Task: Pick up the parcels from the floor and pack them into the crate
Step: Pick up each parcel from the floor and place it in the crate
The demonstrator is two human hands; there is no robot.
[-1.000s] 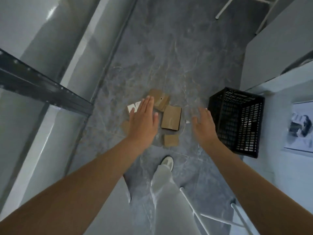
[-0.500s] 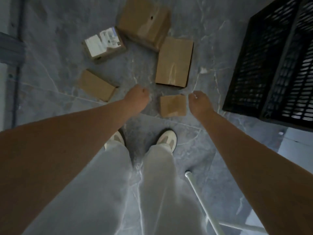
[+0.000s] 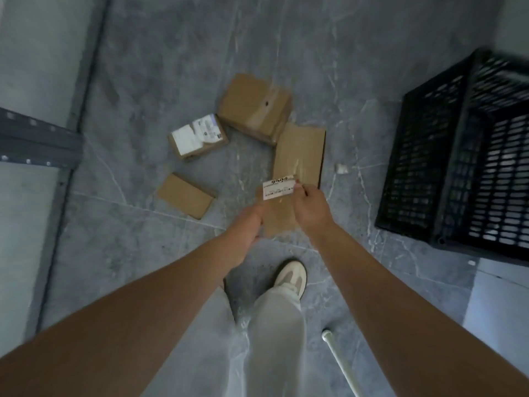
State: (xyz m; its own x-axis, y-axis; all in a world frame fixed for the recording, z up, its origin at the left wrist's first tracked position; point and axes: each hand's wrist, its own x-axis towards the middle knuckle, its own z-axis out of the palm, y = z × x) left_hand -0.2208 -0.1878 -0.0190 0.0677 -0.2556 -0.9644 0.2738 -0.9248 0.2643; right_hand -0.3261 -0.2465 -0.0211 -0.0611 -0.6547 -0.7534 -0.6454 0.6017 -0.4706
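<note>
I hold a small cardboard parcel (image 3: 279,216) with a white label on its far end, lifted off the floor between my left hand (image 3: 248,224) and my right hand (image 3: 310,207). Each hand grips one side. Beyond it on the grey floor lie a flat brown parcel (image 3: 303,151), a bigger taped box (image 3: 254,107), a box with white labels (image 3: 199,137) and a small plain box (image 3: 186,194). The black slatted crate (image 3: 423,167) stands at the right, about a forearm's length from my right hand.
A dark metal shelf rail (image 3: 37,138) juts in from the left wall. A white tube leg (image 3: 343,362) runs along the floor at the lower right. My shoe (image 3: 290,276) and light trousers are directly below the hands. A scrap of white paper (image 3: 342,169) lies near the crate.
Both hands have closed on the small parcel that lay in front of my feet and lifted it; its labelled face now shows. The view has pulled back a little.
</note>
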